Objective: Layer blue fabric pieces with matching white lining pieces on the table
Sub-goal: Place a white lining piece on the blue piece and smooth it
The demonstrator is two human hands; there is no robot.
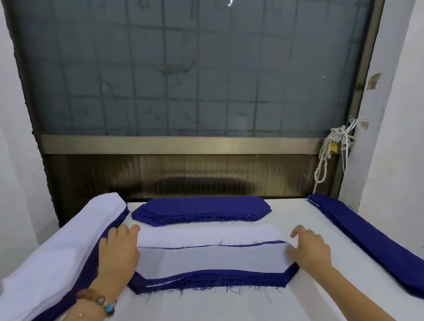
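A white lining piece [210, 259] lies on a blue fabric piece [209, 280] in the middle of the table, the blue showing along the near edge and both angled ends. My left hand [119, 251] rests flat on the left end of this layered pair. My right hand [309, 249] touches the right end with its fingers loosely bent. Just behind lies a strip of white lining [209, 234]. A stack of blue fabric pieces [201, 210] sits further back.
The table [222, 313] is covered in white cloth. A long stack of white and blue pieces [61, 245] runs down the left side, and a long blue stack [364, 239] down the right. A window [186, 68] and a knotted cord [329, 151] stand behind.
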